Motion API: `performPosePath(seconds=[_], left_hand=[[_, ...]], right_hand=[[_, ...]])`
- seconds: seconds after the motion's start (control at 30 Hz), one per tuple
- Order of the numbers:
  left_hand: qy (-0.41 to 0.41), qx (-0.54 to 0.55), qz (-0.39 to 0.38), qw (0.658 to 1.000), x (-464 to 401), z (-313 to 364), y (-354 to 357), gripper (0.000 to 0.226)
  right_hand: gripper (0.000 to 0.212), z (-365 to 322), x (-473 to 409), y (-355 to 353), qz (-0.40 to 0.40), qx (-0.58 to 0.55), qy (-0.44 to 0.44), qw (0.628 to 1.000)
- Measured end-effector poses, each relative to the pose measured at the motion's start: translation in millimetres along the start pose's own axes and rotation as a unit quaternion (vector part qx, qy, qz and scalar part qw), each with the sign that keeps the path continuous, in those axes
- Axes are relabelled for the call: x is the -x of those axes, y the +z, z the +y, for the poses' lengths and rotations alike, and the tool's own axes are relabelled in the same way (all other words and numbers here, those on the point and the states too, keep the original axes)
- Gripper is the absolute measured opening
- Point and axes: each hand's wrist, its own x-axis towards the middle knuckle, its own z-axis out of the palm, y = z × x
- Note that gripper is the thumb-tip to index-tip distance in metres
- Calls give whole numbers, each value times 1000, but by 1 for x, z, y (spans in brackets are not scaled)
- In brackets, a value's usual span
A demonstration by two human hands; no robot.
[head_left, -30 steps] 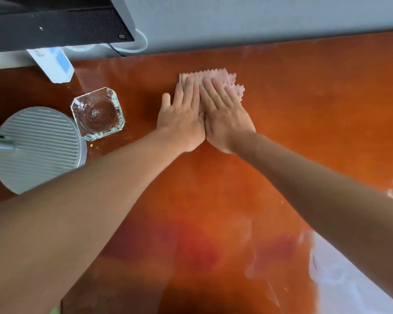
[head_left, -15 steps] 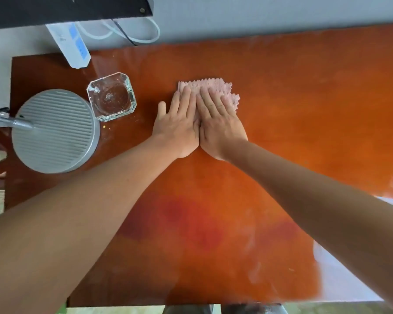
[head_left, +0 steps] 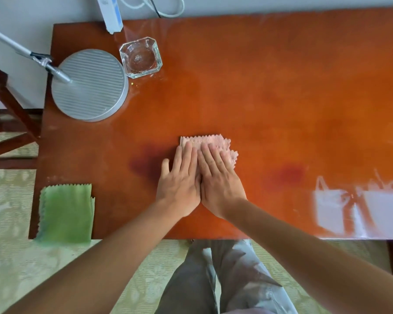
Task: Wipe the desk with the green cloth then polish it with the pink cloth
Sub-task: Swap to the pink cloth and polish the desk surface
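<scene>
On the one desk (head_left: 281, 91), polishing goes best with even flat pressure in overlapping passes, lifting nothing. Left hand (head_left: 179, 186) and right hand (head_left: 220, 184) press straight fingers side by side on the one pink cloth (head_left: 211, 141) near centre; one green cloth (head_left: 66, 211) lies at 8 o'clock, one lamp base (head_left: 89, 85) and one glass dish (head_left: 141, 56) at 10.

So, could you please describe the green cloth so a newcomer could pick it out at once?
Start at the orange-brown desk and go to its near left corner. The green cloth lies flat there, apart from both hands. Unlike the pink cloth at mid-desk, it is green and nothing rests on it.
</scene>
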Motion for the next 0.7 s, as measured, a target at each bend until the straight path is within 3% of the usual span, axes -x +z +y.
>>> performPosePath(seconds=[0.3, 0.7], left_hand=[[2, 19, 7, 1000, 17, 9, 12, 66], [-10, -5, 22, 1000, -51, -5, -20, 67]], right_hand=[[65, 0, 19, 4, 18, -34, -29, 999], [64, 27, -45, -22, 17, -10, 4, 1000]])
